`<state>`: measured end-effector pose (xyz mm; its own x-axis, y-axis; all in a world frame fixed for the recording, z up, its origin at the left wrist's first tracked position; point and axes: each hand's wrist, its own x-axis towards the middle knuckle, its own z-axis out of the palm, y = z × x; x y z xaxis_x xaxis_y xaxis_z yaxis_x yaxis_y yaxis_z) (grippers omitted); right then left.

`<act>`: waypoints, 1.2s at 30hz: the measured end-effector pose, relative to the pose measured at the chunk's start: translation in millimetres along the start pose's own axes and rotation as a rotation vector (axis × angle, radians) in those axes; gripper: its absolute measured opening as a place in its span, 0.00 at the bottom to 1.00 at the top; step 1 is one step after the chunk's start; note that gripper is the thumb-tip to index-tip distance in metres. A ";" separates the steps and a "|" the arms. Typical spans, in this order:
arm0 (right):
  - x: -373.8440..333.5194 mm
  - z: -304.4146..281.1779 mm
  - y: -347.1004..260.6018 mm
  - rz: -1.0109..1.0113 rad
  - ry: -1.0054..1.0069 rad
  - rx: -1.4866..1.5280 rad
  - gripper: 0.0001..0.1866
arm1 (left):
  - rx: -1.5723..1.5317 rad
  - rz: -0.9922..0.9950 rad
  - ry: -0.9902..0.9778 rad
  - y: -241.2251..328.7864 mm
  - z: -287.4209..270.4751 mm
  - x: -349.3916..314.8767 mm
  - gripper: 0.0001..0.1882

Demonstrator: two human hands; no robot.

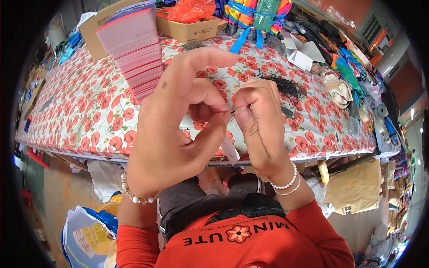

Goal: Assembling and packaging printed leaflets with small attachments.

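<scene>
My left hand (172, 120) is raised over the table's front edge, its thumb and fingertips pinched together and the index finger curved above. Close against it, my right hand (261, 123) pinches a tiny dark piece (233, 112), thin like a cord end, between thumb and index finger. Both sets of fingertips nearly meet there. Below the left thumb hangs a narrow white tag (230, 151); its upper part is hidden behind that hand. Further back lies a pile of thin black strands (286, 87), just beyond my right hand.
A tall leaning stack of red-edged cards (134, 53) stands behind my left hand on the flowered tablecloth (89, 107). At the back are a cardboard box (192, 29) with an orange-red bag and a rainbow-coloured bundle (259, 15). Cloth and folded white paper (301, 53) crowd the right.
</scene>
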<state>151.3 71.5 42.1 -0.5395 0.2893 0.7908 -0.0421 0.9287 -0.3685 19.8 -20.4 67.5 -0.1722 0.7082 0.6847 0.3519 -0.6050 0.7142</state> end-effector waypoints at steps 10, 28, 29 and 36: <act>7.2 -21.3 -7.6 0.293 -0.161 0.235 0.04 | 0.212 0.046 -0.149 5.9 7.8 8.4 0.22; -2.3 -23.1 5.7 0.024 0.081 -0.055 0.05 | -0.147 0.122 0.120 -22.0 44.4 1.2 0.13; -3.1 -21.6 9.1 0.009 0.097 -0.057 0.06 | -0.219 0.090 0.141 -24.0 46.7 1.6 0.12; -10.7 -16.4 32.1 0.329 0.095 0.513 0.09 | -0.561 -0.237 0.144 -36.2 51.5 8.5 0.11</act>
<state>169.6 102.0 29.8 -0.5163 0.5830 0.6273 -0.2985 0.5640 -0.7699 53.0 26.3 40.0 -0.3220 0.8143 0.4829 -0.2415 -0.5639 0.7898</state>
